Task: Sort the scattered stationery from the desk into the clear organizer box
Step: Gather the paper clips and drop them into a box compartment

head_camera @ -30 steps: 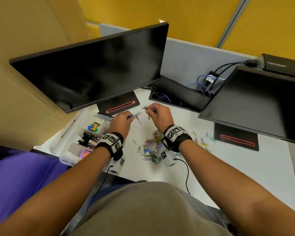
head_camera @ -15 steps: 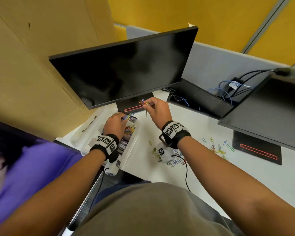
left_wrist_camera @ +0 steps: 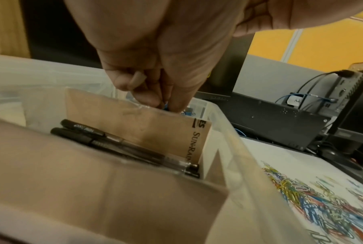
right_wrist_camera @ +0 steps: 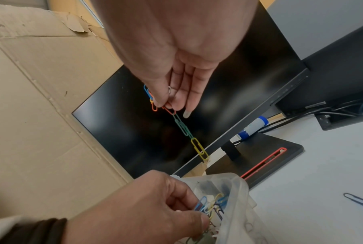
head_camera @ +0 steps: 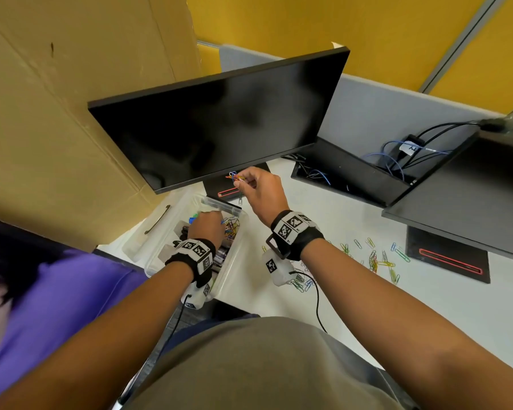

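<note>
pinching a bunch of clips [head_camera: 234,176], the right hand [head_camera: 259,192] hangs above the box [head_camera: 240,232], at about 1 o'clock from the left hand [head_camera: 206,224]. its thumb and fingers are closed on the clips, and the right wrist view shows a linked chain [right_wrist_camera: 183,127] of green and yellow ones dangling from the pinch. the left hand is down inside the box, fingers curled around a few clips [right_wrist_camera: 210,205] at the far compartment, where a heap of coloured ones already lies.

a second ago both hands were out over the worktop [head_camera: 427,306], working at the loose pile; since then they have swung over to the box at 9 o'clock from that pile, each bringing a load. so this reads as the drop-off step: the left load is about to be let go, the right load comes next, i judge.

inside the box, black pens [left_wrist_camera: 118,143] lie in the middle compartment behind a cardboard divider [left_wrist_camera: 138,128]. many clips [head_camera: 376,258] are scattered on the worktop at 3 o'clock from the box, so the sorting is far from done. the dangling chain could snag on the box rim or swing outside it when released. a dark monitor [head_camera: 219,119] stands at 12 o'clock.
</note>
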The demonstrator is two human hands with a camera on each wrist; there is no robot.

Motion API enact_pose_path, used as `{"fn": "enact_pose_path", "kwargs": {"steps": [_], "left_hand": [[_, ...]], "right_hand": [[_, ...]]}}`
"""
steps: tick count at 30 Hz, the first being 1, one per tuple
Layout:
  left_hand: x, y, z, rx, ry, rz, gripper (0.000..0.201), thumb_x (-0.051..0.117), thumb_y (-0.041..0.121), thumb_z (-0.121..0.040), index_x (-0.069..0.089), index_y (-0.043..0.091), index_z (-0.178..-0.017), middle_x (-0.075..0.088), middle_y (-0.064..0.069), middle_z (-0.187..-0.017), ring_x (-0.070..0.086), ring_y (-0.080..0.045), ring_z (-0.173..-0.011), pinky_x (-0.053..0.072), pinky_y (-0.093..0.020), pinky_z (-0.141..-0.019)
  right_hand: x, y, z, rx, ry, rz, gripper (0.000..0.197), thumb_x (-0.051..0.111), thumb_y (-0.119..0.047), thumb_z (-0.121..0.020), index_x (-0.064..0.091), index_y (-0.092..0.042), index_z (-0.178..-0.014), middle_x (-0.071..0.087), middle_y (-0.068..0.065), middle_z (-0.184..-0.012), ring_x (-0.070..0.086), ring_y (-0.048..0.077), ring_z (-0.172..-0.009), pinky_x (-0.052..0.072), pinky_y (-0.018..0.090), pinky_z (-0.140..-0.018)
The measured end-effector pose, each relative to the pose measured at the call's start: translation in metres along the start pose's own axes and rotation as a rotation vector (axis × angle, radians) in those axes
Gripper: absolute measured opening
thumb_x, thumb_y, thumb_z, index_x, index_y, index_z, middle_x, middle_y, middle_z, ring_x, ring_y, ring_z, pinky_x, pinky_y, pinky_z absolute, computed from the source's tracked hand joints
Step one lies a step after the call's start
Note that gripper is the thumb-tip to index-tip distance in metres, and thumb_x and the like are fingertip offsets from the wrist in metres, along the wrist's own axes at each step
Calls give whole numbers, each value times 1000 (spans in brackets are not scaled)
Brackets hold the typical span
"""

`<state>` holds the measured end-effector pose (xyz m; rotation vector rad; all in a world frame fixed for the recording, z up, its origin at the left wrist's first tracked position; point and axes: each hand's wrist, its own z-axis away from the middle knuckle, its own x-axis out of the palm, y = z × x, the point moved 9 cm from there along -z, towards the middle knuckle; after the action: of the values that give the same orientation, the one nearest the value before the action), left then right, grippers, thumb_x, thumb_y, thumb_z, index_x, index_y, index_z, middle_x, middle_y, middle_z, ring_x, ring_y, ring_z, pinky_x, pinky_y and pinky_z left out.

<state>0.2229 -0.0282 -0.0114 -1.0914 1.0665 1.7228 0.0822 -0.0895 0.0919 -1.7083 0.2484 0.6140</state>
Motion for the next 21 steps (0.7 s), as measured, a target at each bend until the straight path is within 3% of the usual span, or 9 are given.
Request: {"fn": "enact_pose_path", "kwargs": {"steps": [5, 9, 14, 21], "left_hand": [[-3, 2, -2, 3, -2, 26, 21, 57, 28, -96, 66, 14, -109, 68, -11, -104, 64, -29, -98, 51, -37, -80], [-6, -8, -5, 16, 67, 121, 10, 58, 15, -92, 60, 8, -99, 64, -12, -97, 63, -31, -90, 52, -38, -72], [-7, -27, -7, -27, 78, 147, 26, 64, 17, -87, 55, 8, -110, 59, -12, -104, 61, -32, -93, 53, -43, -77], [-6, -34, -6, -20, 74, 192, 22, 64, 20, -89, 57, 9, -106, 60, -11, -103, 61, -30, -93, 53, -42, -78]], "right_hand": [[10, -8, 1, -10, -31, -27, 11, 66, -19, -93, 69, -12, -100, 64, -9, -80, 57, -15, -68, 45, 6, -65], [18, -11, 0, -13, -27, -32, 11, 67, -21, -92, 70, -14, -100, 66, -7, -81, 58, -6, -67, 51, 16, -68], [33, -7, -4, 17, -37, -85, 10, 69, -23, -90, 71, -15, -95, 71, -3, -82, 67, 12, -78, 57, 29, -73], [65, 26, 6, 144, -126, 65, 10, 70, -25, -89, 71, -14, -89, 66, -4, -74, 60, 12, -68, 49, 25, -63]]}}
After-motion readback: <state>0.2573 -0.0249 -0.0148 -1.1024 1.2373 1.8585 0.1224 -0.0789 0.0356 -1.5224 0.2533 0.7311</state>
